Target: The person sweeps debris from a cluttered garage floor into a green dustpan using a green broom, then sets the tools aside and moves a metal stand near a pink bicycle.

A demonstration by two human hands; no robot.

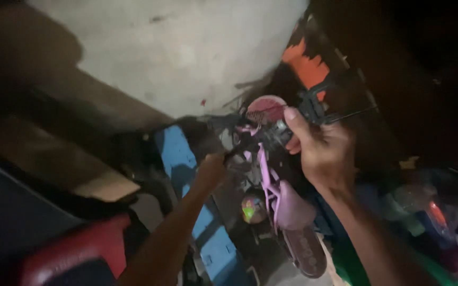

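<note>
Bike: small pink bike (271,185) sits at centre, front wheel (266,108) at 12 o'clock, rear at 6.
Right hand: your right hand (322,151) is closed on the bar end by that wheel.
Left hand: your left hand (212,168) is fisted on the other grip.
Risk: twisting unevenly could tip the bike or pinch a finger.
Room: blue crate (197,206) crowds 8 o'clock, clutter fills 3; bare floor (186,47) at 11.

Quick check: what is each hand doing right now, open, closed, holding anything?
Left hand: closed around the dark handlebar end of the small pink bike.
Right hand: closed, grip on the bike's front by the pink round disc.
</note>
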